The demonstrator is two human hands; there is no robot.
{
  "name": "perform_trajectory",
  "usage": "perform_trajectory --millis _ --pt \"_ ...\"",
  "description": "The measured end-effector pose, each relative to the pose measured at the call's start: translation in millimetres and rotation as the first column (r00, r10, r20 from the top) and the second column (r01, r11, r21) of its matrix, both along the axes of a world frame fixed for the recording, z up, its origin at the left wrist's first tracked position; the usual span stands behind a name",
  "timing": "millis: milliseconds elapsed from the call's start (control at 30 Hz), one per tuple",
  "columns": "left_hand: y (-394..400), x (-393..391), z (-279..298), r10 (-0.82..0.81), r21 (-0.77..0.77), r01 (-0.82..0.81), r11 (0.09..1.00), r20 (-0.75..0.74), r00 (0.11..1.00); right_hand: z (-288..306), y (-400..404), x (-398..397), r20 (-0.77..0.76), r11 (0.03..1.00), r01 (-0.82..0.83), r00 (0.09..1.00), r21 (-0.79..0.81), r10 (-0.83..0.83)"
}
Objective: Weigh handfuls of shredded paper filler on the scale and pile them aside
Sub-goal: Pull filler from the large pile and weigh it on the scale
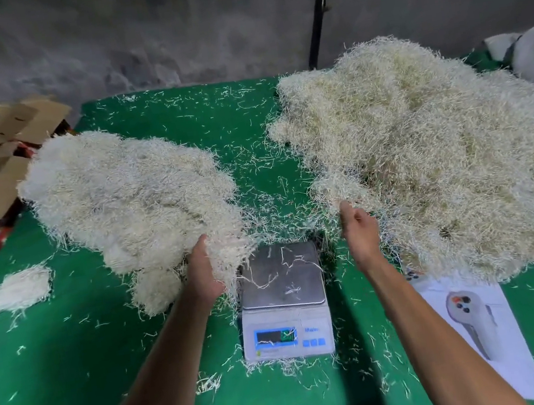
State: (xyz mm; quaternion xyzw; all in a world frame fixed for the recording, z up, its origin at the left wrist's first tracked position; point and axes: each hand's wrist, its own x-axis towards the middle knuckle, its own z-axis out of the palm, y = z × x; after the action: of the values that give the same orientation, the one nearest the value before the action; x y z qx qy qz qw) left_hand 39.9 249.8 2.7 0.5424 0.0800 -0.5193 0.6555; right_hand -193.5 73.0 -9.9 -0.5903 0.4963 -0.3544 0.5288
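Left hand (203, 270) fingers buried in left filler pile (127, 202) — grip hidden, cannot tell. Right hand (360, 233) fingers loosely curled, empty, touching right pile (424, 151) edge. Scale (283, 300) between hands.

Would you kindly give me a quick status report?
Left hand in left pile; right hand open. Scale pan nearly bare. Nothing blocking.

Head view, steeply down over scale (283, 298)

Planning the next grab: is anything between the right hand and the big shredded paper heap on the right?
Nothing visible: the right hand is already at the near edge of the large cream shredded paper heap.
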Motion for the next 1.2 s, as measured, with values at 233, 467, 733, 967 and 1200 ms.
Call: perform_trajectory --millis 233,467,733,967,1200 --pt "0 -34 3 -0.250 0.067 0.241 0.968 0.259 0.933 10 36 -2 -0.524 0.907 -0.390 0.812 -0.158 0.258" --pt "1 -69 -4 -0.275 0.053 0.270 0.961 0.154 0.949 -1 85 21 -0.030 0.890 -0.409 0.906 0.200 0.423" --pt "24 -60 -29 -0.168 0.305 0.016 0.952 0.477 0.863 -16 73 16 -0.064 0.962 -0.167 0.981 0.217 0.185" --pt "77 -50 -55 -0.189 0.141 0.152 0.978 0.310 0.932 -66 92 -36 -0.281 0.996 0.000 0.959 0.086 0.025" --pt "151 -71 -139 0.318 -0.129 -0.446 0.886 -0.531 0.786 -103 134 -83 -0.110 0.944 -0.084 0.986 0.319 0.125"
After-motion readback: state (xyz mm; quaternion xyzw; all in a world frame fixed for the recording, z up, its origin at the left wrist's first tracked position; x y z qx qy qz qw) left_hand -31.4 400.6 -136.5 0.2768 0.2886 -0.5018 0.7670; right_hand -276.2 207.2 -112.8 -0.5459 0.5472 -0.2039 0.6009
